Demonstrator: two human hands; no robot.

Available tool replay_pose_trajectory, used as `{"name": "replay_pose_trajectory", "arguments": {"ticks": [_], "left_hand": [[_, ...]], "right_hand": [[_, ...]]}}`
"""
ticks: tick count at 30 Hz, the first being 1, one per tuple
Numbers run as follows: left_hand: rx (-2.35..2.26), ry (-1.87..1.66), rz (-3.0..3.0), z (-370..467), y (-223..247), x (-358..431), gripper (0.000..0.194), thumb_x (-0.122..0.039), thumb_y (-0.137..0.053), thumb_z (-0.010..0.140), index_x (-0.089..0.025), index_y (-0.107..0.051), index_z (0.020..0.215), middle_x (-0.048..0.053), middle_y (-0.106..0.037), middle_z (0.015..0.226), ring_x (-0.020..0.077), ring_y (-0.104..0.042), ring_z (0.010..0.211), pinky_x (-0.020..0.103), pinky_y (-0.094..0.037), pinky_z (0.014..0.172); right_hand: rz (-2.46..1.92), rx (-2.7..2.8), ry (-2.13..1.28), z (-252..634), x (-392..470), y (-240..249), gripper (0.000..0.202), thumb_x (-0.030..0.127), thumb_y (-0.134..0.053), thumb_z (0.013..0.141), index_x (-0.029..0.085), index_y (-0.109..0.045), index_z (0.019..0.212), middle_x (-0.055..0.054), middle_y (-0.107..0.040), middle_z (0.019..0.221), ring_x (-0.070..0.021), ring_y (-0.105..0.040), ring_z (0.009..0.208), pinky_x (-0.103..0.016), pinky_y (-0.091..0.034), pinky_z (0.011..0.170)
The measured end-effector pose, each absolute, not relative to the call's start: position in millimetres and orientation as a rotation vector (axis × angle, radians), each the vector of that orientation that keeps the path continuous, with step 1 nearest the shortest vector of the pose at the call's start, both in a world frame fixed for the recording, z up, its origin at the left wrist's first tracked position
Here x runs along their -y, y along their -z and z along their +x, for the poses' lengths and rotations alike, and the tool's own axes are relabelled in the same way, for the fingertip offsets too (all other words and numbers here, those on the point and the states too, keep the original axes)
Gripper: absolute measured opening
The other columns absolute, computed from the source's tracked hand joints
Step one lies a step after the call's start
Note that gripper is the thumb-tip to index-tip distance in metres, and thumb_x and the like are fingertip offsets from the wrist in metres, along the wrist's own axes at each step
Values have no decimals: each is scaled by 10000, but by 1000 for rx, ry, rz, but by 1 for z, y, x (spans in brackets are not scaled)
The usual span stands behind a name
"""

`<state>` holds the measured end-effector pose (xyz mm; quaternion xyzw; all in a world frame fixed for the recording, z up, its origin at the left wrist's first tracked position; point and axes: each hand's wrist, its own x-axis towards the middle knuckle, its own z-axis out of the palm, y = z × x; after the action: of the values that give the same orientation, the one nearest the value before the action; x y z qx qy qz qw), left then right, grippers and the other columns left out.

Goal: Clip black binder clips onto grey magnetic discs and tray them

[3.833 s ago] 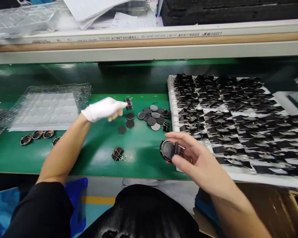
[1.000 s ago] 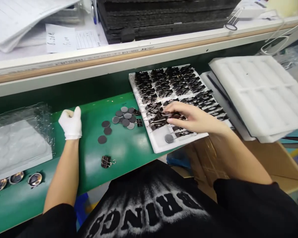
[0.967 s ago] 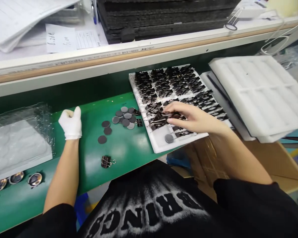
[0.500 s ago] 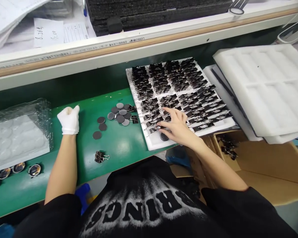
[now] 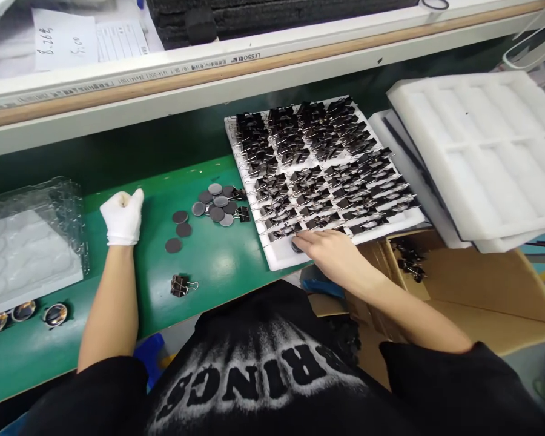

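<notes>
Right hand (image 5: 333,253): fingers bunched at dark round disc (image 5: 295,245) in white foam tray (image 5: 279,258); grip unclear. Best pinch rim, avoiding black metal clips (image 5: 285,231) just beyond fingertips. Left hand (image 5: 122,219): gloved fingers curled shut.

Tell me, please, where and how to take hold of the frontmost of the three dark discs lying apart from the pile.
I would pinch the frontmost disc by its thin rim, fingers on its left and right edges, coming down from above: it lies flat on the green table, and the other two discs sit behind, leaving those sides open.
</notes>
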<state>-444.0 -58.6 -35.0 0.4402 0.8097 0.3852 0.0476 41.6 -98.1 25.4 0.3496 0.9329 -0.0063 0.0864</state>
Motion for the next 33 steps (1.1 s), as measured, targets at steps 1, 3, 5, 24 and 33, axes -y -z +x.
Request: {"name": "replay_pose_trajectory", "arguments": {"ticks": [1,3,5,24,33], "left_hand": [[-2454,-1193,1351,-442,33,59,494,-350,-696,871,-201,-321,587,-74,-273,575,79,-302,602,231,-289,567],[-2428,-1220,1364,-439,30,59,491,-335,-710,859,-193,-338,572,-75,-267,567,77,-295,598,233,-278,566],[-2418,-1224,1371,-437,28,60,486,-316,-714,857,-189,-348,565,-76,-265,560,76,-289,596,235,-273,568],[-2392,-1149,1450,-436,26,64,506,-315,-729,853,-188,-335,561,-70,-314,544,80,-308,583,255,-291,590],[-2355,-1181,1449,-440,31,64,495,-371,-708,834,-216,-329,557,-50,-349,541,119,-331,569,295,-291,593]], "right_hand": [[991,-2717,17,39,98,-27,280,41,-510,941,136,-665,1154,-132,-724,1040,-218,-649,748,-355,-361,650],[887,-2659,-13,34,96,-29,386,11,-476,928,127,-614,1270,-150,-718,1094,-212,-668,696,-355,-355,589],[798,-2634,-60,30,92,-32,482,-19,-458,907,123,-561,1357,-159,-701,1138,-202,-673,656,-353,-330,534],[335,-2759,-259,31,80,-26,244,8,-491,934,130,-666,1054,-91,-697,936,-233,-682,740,-357,-369,600],[905,-2994,646,54,71,-25,191,247,-563,995,224,-719,1103,-73,-736,1099,-170,-713,785,-282,-485,649]]}}
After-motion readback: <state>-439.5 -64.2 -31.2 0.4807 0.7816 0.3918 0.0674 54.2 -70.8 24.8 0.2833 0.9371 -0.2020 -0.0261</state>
